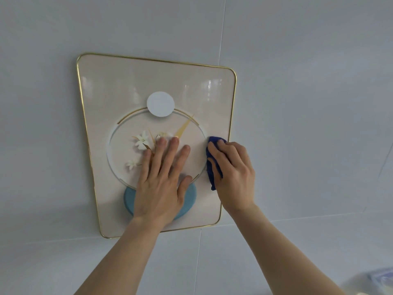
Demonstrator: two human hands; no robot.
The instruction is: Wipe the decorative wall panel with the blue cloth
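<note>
The decorative wall panel [119,86] is cream with a thin gold rim, rounded corners, a white disc, a large ring with white flowers and a teal disc at the bottom. It hangs on a pale tiled wall. My left hand [161,179] lies flat on the panel's middle, fingers spread over the ring and the teal disc. My right hand [234,173] presses the bunched dark blue cloth [212,165] against the panel near its right edge, about halfway up. Most of the cloth is hidden under the fingers and palm.
Pale grey wall tiles [308,103] with thin grout lines surround the panel. A blurred bluish-white object [380,279] shows at the bottom right corner.
</note>
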